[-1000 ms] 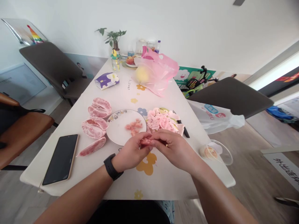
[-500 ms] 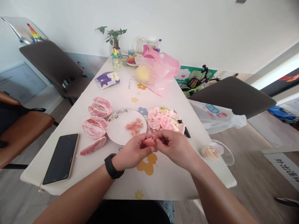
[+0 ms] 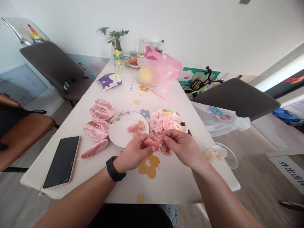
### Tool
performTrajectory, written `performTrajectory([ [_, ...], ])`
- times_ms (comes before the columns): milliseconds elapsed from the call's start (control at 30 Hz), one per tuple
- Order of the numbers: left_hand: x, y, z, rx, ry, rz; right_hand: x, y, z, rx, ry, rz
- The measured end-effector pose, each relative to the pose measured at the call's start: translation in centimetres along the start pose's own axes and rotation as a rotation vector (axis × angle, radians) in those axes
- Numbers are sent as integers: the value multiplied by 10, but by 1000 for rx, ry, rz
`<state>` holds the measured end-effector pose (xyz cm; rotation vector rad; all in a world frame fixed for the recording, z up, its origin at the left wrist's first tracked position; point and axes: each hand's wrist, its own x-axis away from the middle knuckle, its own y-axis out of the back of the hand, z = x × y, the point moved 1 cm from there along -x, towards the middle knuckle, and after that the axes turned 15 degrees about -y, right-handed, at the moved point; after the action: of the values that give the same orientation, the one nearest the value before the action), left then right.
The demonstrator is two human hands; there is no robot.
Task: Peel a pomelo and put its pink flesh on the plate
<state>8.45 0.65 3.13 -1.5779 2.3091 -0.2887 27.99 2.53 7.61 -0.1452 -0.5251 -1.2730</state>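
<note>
Both hands meet above the near middle of the white table [image 3: 163, 177]. My left hand [image 3: 134, 153], with a black watch on its wrist, pinches a pink pomelo segment [image 3: 151, 142]. My right hand [image 3: 182, 147] grips the same segment's skin from the right with closed fingers. Just beyond them sits a white plate [image 3: 121, 131] holding small bits of peeled pulp [image 3: 136, 127]. A heap of pink peel and membrane [image 3: 166, 123] lies right of the plate. Three unpeeled pomelo pieces [image 3: 96, 129] rest left of the plate.
A black phone [image 3: 62, 161] lies near the left front edge. A clear lid [image 3: 222, 155] sits at the right edge. Farther back are a pink bag with a yellow fruit [image 3: 155, 74], a tissue pack [image 3: 108, 81], a plant and bottles. Chairs stand on both sides.
My right hand has pulled a little to the right and away from the left, tearing skin from the segment. The left hand has stayed nearly in place.
</note>
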Motion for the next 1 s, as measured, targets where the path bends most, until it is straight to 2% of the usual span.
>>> performTrajectory([
  [100,0,0,1,-3,0,14,-7,1,9,34,11,-63],
  [233,0,-1,2,-24,5,50,-31,-4,29,159,57,-182],
  [433,0,1,5,-32,15,59,-73,-28,57,493,185,-129],
  [633,-2,0,4,-10,31,56,-85,-40,76,610,225,-83],
  [833,-1,-1,0,-7,28,30,-89,-33,74,625,261,-75],
  [1000,-3,5,1,37,-20,-61,-84,-5,69,688,279,-176],
])
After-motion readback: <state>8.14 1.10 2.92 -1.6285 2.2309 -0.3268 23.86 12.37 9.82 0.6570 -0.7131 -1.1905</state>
